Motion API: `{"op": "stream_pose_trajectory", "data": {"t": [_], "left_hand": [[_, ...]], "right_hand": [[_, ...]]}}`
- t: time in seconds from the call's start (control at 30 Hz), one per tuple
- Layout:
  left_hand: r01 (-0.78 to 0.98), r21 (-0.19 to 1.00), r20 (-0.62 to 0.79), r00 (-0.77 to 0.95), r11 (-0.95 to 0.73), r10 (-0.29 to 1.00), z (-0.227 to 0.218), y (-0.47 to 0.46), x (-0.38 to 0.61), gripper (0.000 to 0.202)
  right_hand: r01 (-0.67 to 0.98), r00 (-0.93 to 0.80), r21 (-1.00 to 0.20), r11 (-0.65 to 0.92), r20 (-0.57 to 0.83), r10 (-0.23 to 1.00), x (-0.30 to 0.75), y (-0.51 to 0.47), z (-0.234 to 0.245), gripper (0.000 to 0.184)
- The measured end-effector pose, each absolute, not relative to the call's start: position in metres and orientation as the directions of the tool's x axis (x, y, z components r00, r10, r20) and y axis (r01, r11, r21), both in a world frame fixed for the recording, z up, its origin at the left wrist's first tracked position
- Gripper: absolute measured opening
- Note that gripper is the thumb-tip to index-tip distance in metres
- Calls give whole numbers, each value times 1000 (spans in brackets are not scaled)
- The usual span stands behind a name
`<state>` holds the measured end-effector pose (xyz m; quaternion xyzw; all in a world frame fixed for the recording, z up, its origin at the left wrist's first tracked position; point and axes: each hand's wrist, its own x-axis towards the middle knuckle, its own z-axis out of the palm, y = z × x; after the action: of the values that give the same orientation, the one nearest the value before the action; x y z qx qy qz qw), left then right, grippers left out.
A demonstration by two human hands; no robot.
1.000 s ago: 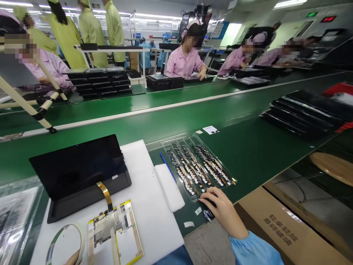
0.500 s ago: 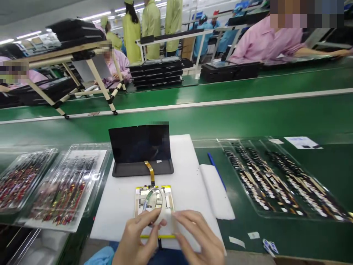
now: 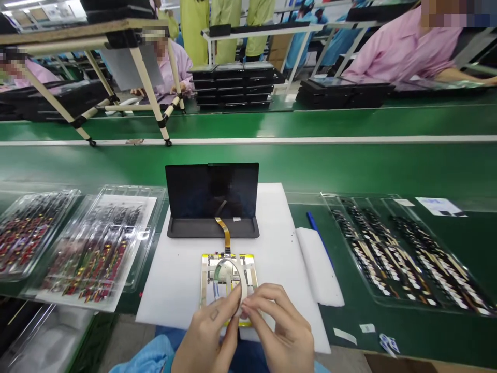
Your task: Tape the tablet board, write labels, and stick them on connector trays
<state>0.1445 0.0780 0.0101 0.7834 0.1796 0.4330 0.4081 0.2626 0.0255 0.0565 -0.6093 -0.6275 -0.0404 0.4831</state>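
Observation:
A roll of white tape (image 3: 243, 284) stands on edge between my hands, above an opened tablet body (image 3: 208, 290) with yellow edges and bare circuitry. My left hand (image 3: 213, 331) is closed on the roll from the left. At the roll's near right side, the thumb and fingers of my right hand (image 3: 281, 326) are pinched together on the tape. An orange ribbon cable (image 3: 224, 230) runs from the body to a dark screen (image 3: 212, 191) propped upright in a black stand (image 3: 186, 228). My hands cover the near part of the body.
Under the work lies a white foam sheet (image 3: 275, 233). A folded white pad (image 3: 318, 269) and blue pen (image 3: 316, 225) are at right, beside a clear tray of flex parts (image 3: 392, 259). Trays of red parts (image 3: 89, 259) stand left. A pink-sleeved person (image 3: 407, 52) sits across the green bench.
The view has tilted down and shifted left. My right fingers have come in from apart to pinch at the tape roll, which my left hand still holds.

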Motion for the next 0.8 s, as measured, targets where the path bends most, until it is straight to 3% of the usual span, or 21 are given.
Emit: {"op": "stream_pose_trajectory", "data": {"t": [0.2,0.4,0.5,0.57,0.8], "left_hand": [[-5,746,548,571,-666,610,5,78,140,51],[-94,812,525,548,-576,651,14,87,139,48],[-100,843,500,511,-529,700,17,89,138,46],[-89,835,513,487,-544,707,20,89,138,41],[-55,790,557,481,-611,677,20,84,137,45]], "right_hand": [[831,272,-529,170,653,707,253,28,49,13],[920,146,-360,155,683,716,247,25,38,12],[934,91,-287,214,769,633,247,27,41,11],[939,116,-284,192,791,601,249,30,45,9],[923,138,-345,173,714,686,253,33,52,10]]}}
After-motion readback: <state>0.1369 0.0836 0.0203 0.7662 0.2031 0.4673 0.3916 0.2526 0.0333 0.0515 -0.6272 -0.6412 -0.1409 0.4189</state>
